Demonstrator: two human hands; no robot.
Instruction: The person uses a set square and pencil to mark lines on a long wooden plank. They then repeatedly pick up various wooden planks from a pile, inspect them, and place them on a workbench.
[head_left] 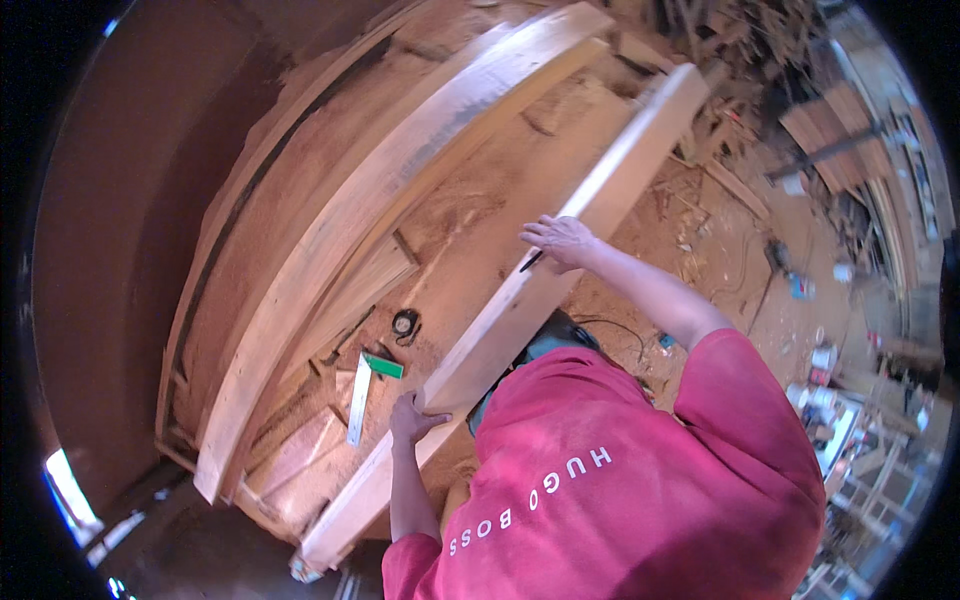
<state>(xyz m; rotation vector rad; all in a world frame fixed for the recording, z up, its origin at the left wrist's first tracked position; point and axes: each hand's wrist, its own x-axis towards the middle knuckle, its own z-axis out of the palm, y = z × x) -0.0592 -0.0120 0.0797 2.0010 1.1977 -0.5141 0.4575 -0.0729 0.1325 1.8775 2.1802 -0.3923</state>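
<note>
Near timber: a long pale timber (480,345) lies along the near edge of the sawdust-covered surface (465,250), from its left corner up toward the right end, just in front of the person.
Left hand: the left hand (414,421) is spread, thumb apart from the fingers, laid on the timber's top edge without closing round it.
Right hand: the right hand (560,243) rests farther up the same edge with fingers extended; a slim dark stick (531,261) shows beneath it, but I cannot tell whether it is gripped.
Across the surface: a thick curved-looking beam (385,175) runs along the far side, grey stains on its face.
Between the timbers: a green-handled square (383,366) and a round dark tape measure (405,324) lie toward the left end, near the left hand.
Beyond the right end: a heap of scrap wood (735,60).
Floor: chips, a thin cable (620,325) and stacked boards (838,135) lie to the right.
Lettering: white capitals cross the red shirt (640,480), upside down from here.
Room: a sawdust-strewn strip separates timber and beam.
</note>
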